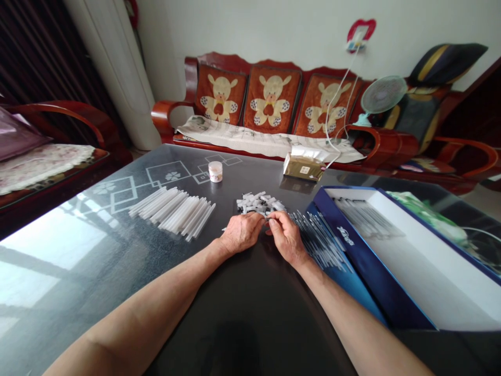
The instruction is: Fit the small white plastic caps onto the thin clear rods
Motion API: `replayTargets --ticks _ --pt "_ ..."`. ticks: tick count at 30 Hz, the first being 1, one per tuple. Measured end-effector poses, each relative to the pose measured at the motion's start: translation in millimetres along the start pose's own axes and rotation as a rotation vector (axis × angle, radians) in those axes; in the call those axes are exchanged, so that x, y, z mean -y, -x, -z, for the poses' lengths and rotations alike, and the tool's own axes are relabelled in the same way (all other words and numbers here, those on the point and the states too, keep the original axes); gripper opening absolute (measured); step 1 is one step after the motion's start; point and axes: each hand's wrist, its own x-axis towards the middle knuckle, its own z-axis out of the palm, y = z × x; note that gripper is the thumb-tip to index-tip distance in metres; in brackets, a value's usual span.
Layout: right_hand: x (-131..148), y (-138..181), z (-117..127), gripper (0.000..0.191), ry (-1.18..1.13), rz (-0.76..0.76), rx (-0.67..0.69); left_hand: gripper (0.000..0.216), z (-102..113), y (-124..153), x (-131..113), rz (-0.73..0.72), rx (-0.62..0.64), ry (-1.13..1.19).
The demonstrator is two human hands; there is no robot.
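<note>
My left hand [243, 232] is closed around what looks like a pen, mostly hidden by the fingers; a thin pale tip pokes out on its left. My right hand [287, 239] pinches a small dark part between thumb and forefinger, close to the left fingertips. Just beyond both hands lies a heap of white and black pen caps [259, 201]. To the left, white pen barrels [176, 211] are laid side by side in a row. Thin pen refills [319, 237] are spread on a blue box lid [362, 290] beside my right hand.
A blue box [391, 277] with a white inside stands at the right, with more thin sticks in it. Farther back are a small round jar [215, 171] and a tissue pack [303, 166]. A green-and-white packet [430, 216] lies behind the box. A wooden sofa [172, 115] borders the table's far side.
</note>
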Motion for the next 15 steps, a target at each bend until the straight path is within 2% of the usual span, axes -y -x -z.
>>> replayTargets --ticks 8,15 --pt "-3.3 0.3 -1.3 0.015 0.02 0.033 -0.013 0.025 -0.7 -0.6 -1.8 -0.025 -0.035 -0.036" --pt "-5.2 -0.2 -1.8 0.016 0.203 0.139 -0.072 0.028 -1.2 0.8 -2.4 -0.035 -0.015 -0.044"
